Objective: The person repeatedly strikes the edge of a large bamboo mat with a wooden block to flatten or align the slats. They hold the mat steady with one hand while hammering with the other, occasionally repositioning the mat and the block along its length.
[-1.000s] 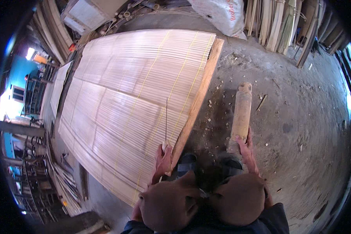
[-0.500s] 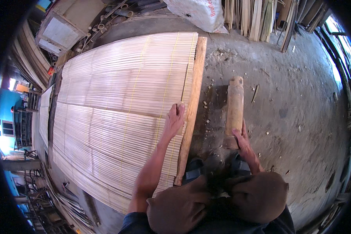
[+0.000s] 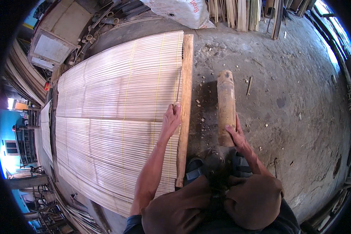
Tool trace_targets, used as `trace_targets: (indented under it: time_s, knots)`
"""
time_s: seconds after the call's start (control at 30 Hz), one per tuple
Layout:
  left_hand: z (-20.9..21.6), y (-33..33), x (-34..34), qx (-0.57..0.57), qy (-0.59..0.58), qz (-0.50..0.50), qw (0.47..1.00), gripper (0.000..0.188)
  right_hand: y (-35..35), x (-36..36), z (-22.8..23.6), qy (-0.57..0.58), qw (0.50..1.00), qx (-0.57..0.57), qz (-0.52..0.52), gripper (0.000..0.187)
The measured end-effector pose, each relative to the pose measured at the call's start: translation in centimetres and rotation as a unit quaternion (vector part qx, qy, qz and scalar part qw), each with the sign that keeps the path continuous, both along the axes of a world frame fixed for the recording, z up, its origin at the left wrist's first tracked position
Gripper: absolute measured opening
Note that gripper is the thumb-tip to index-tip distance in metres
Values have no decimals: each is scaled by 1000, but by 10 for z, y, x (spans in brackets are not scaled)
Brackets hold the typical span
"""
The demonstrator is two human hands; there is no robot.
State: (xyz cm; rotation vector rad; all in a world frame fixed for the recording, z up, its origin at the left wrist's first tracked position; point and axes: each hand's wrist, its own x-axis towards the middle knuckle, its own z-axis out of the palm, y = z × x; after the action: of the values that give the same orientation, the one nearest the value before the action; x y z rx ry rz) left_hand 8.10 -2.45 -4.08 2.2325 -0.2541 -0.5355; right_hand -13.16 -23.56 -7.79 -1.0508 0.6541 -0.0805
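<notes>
A large blind of pale bamboo slats (image 3: 93,93), bound with yellow cords, lies to my left. Its right edge rests along a wooden beam (image 3: 187,78). Over that edge my left hand (image 3: 171,121) is closed on the handle of a long thin knife (image 3: 179,84), its narrow dark blade pointing away from me along the slat ends. My right hand (image 3: 238,136) grips the near end of a thick bamboo section (image 3: 226,101), thumb on top and fingers around its right side. The bamboo section is to the right of the beam, its far end directed away from me.
Small cut slat ends (image 3: 199,102) litter the concrete floor (image 3: 292,128). A white sack (image 3: 179,11) and upright strips (image 3: 241,15) stand at the back. Bamboo poles (image 3: 101,23) lie at the back left. My sandalled feet (image 3: 194,167) are below the bamboo section.
The whole view has shifted slightly, bringing the blind and beam leftward in the picture. The bamboo section has turned a little in my right hand. My left hand keeps its hold on the knife.
</notes>
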Motion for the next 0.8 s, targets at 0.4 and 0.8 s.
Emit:
trace_targets:
  time_s: [0.4, 0.8]
  knots:
    - [-30, 10, -9, 16, -25, 8, 1000, 46, -6, -1, -6, 15, 997, -70, 33, 107]
    - [-39, 9, -1, 93, -11, -16, 996, 52, -67, 161, 217, -296, 827, -457, -138, 117]
